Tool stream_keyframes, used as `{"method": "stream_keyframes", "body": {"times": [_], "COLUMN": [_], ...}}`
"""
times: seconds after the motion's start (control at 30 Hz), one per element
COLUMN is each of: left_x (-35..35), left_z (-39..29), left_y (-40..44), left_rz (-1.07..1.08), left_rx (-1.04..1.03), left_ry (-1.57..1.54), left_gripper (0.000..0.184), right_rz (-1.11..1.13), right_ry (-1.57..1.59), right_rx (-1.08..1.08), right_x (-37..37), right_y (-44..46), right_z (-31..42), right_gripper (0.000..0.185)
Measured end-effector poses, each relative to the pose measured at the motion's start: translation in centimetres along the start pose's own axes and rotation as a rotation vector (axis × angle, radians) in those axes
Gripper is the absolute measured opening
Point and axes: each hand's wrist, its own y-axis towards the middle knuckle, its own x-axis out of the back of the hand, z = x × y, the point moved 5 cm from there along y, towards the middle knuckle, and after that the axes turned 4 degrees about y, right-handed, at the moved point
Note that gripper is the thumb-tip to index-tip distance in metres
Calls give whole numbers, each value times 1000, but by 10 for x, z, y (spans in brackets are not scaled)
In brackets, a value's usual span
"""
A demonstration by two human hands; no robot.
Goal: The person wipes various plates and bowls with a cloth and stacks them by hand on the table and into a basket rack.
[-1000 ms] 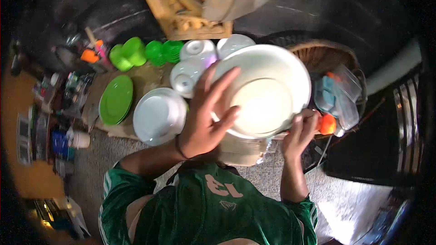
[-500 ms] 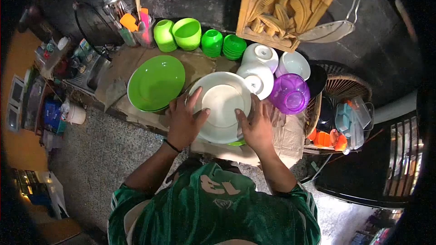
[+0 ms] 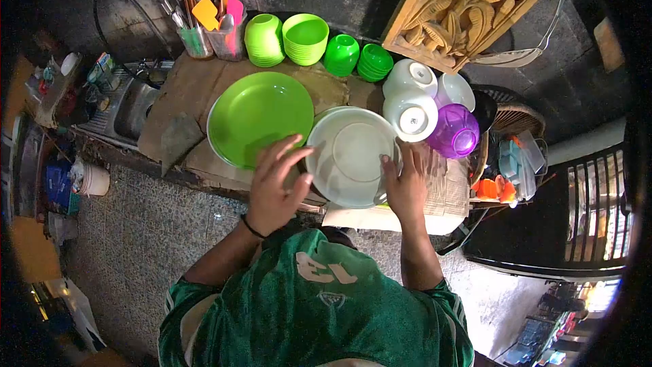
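Note:
A white plate (image 3: pixel 356 156) lies on the cardboard-covered counter in front of me, with a sliver of green showing under its near edge. My right hand (image 3: pixel 409 190) is at the plate's right rim, thumb over the edge and fingers stretched out and apart. To the left sits a stack of large green plates (image 3: pixel 261 119), with a pale rim visible below the top one. My left hand (image 3: pixel 273 190) is spread open between the two, its fingertips over the green plate's lower right edge. Whether those fingertips touch it I cannot tell.
Light green bowls (image 3: pixel 305 39) and darker green bowls (image 3: pixel 341 54) stand along the wall. White bowls (image 3: pixel 414 115) and a purple bowl (image 3: pixel 455 132) are upside down at right. Utensil holders (image 3: pixel 224 41) stand back left, beside a sink (image 3: pixel 132 112). A carved wooden panel (image 3: pixel 468 13) leans behind.
My left hand has come off the white plate and moved left toward the green plates. My right hand stays at the white plate's right rim. The head view has shifted slightly.

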Motion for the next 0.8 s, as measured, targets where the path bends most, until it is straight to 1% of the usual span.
{"method": "stream_keyframes", "body": {"times": [0.03, 0.07, 0.1, 0.17, 0.2, 0.23, 0.3, 0.33, 0.4, 0.43, 0.5, 0.53, 0.6, 0.63, 0.7, 0.8], "left_x": [15, 26, 37, 55, 59, 62, 61, 61, 51, 47, 40, 40, 44, 43, 43, 49], "left_z": [6, 22, 32, 47, 52, 56, 68, 72, 86, 93, 99, 99, 92, 93, 90, 86], "left_y": [-2, -4, -4, -3, -5, -7, -8, -10, -16, -19, -24, -26, -27, -29, -32, -32], "left_rz": [-58, -89, -90, -54, 74, 76, 187, 183, 258, 255, 289, 287, 157, 155, 87, 51], "left_rx": [-48, -42, -46, -93, -46, -46, 18, 20, 69, 70, -41, -40, -126, -123, -207, -171], "left_ry": [82, 132, 129, 280, 401, 399, 456, 459, 577, 576, 470, 471, 475, 478, 467, 396], "left_gripper": [47, 50, 50, 59, 71, 71, 72, 72, 69, 69, 63, 63, 47, 47, 35, 31], "right_rz": [-1, -49, -99, -67, -26, -26, -22, -22, -115, -116, -134, -97, -66, -34, -7, 59], "right_ry": [-4, -61, -117, -149, -177, -178, -182, -181, -266, -266, -207, -161, -168, -177, -167, -95], "right_rx": [-3, 53, 110, 101, 94, 93, 53, 58, 169, 172, 231, 260, 297, 334, 349, 480], "right_x": [-3, -5, -5, -5, -6, -7, -12, -15, -18, -20, -24, -27, -35, -40, -51, -62], "right_y": [-1, -1, 0, 2, 3, 3, 5, 6, 7, 7, 8, 9, 8, 7, 6, 5], "right_z": [0, 2, 6, 13, 17, 21, 28, 31, 39, 42, 54, 62, 76, 82, 91, 111], "right_gripper": [55, 52, 49, 48, 47, 47, 49, 49, 50, 50, 51, 51, 52, 52, 53, 54]}}
